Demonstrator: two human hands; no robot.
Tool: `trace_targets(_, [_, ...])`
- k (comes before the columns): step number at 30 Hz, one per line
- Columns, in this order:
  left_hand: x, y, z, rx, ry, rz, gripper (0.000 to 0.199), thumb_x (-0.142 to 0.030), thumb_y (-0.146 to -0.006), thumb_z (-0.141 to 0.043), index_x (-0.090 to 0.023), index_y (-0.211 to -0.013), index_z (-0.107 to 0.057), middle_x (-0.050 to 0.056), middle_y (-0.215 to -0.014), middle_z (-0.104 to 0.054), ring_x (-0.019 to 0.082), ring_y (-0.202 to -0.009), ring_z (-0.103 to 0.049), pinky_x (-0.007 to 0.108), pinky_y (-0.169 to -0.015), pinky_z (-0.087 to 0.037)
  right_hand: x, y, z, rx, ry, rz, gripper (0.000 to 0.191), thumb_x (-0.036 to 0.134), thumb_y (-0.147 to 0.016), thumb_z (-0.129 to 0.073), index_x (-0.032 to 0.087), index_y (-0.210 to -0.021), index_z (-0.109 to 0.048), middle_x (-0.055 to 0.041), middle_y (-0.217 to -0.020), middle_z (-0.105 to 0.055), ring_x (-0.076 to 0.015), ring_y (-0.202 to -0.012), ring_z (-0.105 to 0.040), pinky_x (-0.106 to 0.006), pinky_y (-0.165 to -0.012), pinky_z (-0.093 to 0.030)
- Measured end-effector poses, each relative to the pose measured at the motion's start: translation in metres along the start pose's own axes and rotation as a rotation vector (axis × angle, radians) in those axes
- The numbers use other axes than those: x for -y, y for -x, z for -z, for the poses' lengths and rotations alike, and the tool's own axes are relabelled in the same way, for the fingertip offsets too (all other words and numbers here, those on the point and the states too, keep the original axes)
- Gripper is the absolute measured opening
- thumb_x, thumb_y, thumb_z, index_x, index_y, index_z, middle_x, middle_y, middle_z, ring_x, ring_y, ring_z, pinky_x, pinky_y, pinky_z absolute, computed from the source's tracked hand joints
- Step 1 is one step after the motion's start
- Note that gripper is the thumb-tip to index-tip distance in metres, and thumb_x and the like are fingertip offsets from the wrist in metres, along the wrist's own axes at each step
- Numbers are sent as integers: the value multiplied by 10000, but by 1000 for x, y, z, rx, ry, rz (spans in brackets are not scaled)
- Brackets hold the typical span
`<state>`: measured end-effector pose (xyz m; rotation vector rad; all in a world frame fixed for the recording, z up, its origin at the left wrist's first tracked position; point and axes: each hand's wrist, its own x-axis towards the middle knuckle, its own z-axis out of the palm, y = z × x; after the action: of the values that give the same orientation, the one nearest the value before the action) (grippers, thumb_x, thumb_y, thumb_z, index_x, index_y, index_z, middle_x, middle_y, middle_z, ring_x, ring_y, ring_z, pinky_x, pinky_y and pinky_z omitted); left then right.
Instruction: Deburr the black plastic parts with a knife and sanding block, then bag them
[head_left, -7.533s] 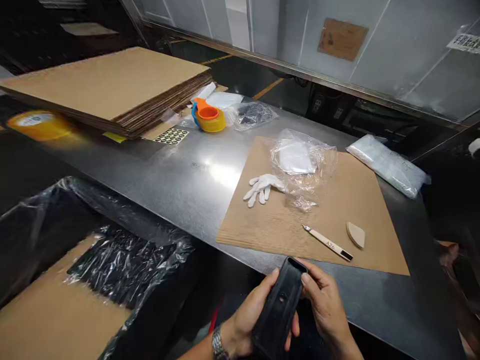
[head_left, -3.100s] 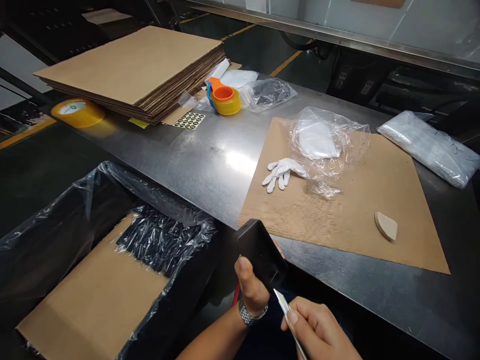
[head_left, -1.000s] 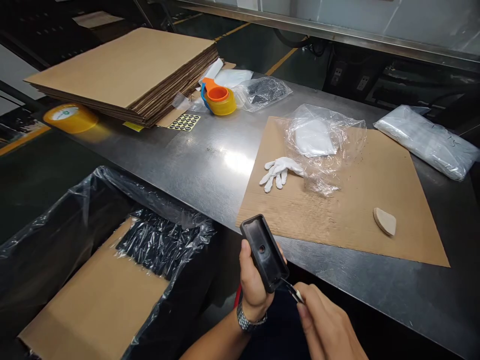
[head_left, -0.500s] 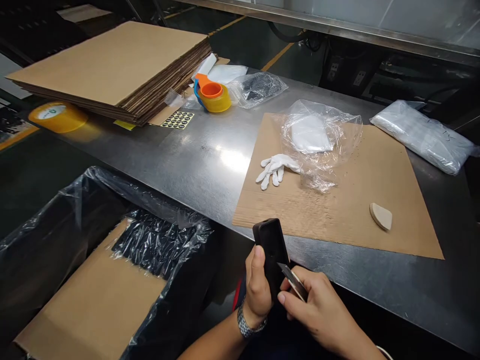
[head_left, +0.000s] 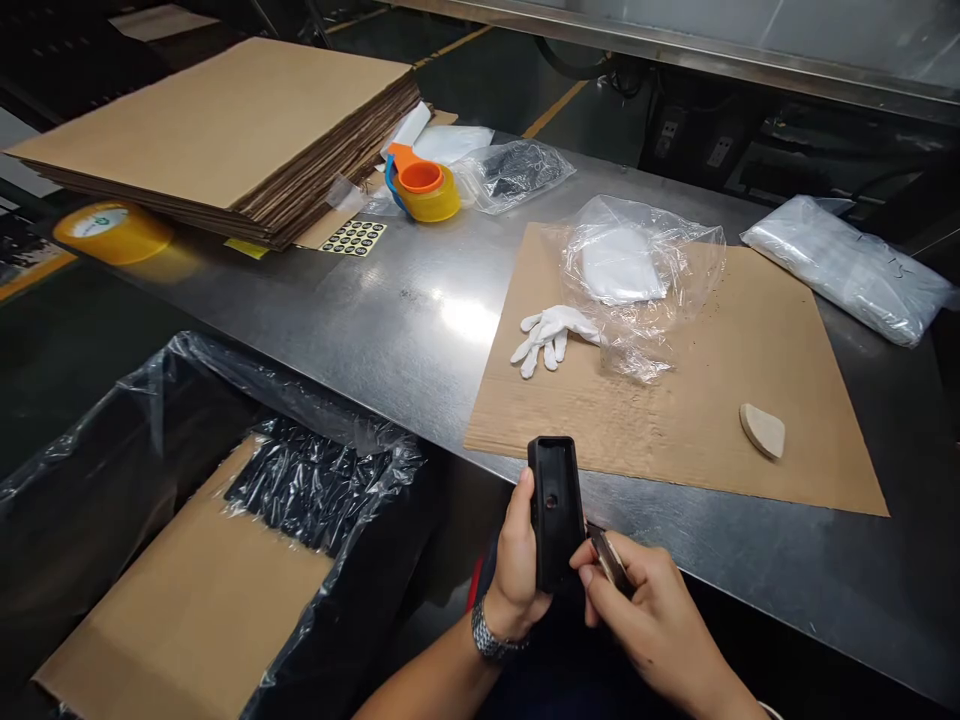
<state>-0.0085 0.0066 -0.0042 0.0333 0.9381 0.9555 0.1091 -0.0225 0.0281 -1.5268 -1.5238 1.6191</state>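
My left hand (head_left: 516, 560) is closed around a black, hollow, box-shaped plastic part (head_left: 556, 490), with the thumb along its left side. Its open face is turned up towards me, and a small round hole shows inside. Pinched in my right hand (head_left: 656, 605) is a slim knife (head_left: 612, 562), its tip close to the right edge of the black part. Whether the blade touches that edge I cannot tell. Both hands are in front of the metal table's near edge. Beyond them a white glove (head_left: 553, 335) lies on a cardboard sheet (head_left: 600, 425).
On the cardboard are a clear plastic bag (head_left: 690, 265) and a beige rounded block (head_left: 763, 430). A wrapped packet (head_left: 847, 265) lies at right. Further left are a tape dispenser (head_left: 431, 195), a sticker sheet (head_left: 356, 238) and stacked cardboard (head_left: 225, 120). A plastic-lined bin (head_left: 150, 400) stands at lower left.
The black part has turned more upright and moved slightly right, showing more of its inside. The knife has shifted from over its open face to its right edge.
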Motion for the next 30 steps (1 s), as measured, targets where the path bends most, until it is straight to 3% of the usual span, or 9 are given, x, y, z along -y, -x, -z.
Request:
trace_targets(3, [1,-2,2,-3,43,65,563,-587,-803,-370,-113,-571,-567,34,-480,-537,96,-424,-474,208,-435,-367,0,3,1,39,59,107,168,203,-850,-465,171,-846,-630,39,-564,-554,-73,-498,-486,-182,-485,-355])
trace_targets(7, [3,-3,3,-32,81,163,527,-579,-788,-414,-115,-587,-567,33,-470,-534,97,-413,-476,202,-423,-358,-3,5,5,31,251,396,210,135,-835,-491,194,-972,-638,11,-699,-638,-87,-600,-554,-195,-562,-384])
trace_targets(10, [5,-4,2,-33,69,202,524,-567,-789,-427,-104,-589,-569,41,-462,-533,98,-408,-476,196,-415,-347,-5,6,8,30,380,552,229,145,-857,-464,191,-1022,-616,6,-677,-629,-98,-580,-537,-211,-548,-372])
trace_targets(19, [10,-1,2,22,64,285,556,-546,-834,-345,-103,-561,-541,55,-461,-535,100,-402,-486,187,-399,-331,-20,0,8,69,272,657,140,120,-854,-457,160,-828,-589,12,-589,-557,-90,-520,-461,-218,-516,-341])
trace_targets(25, [8,1,-1,1,43,303,551,-546,-841,-327,-118,-557,-526,41,-452,-523,92,-398,-476,185,-403,-332,-23,1,8,80,266,728,244,92,-849,-458,176,-1054,-561,-2,-685,-614,-98,-575,-507,-221,-540,-367])
trace_targets(30, [9,3,-2,2,68,282,522,-529,-845,-338,-136,-541,-497,22,-429,-498,91,-384,-461,190,-392,-325,-22,2,10,125,282,701,153,92,-844,-472,162,-902,-595,19,-594,-558,-90,-518,-468,-226,-514,-334])
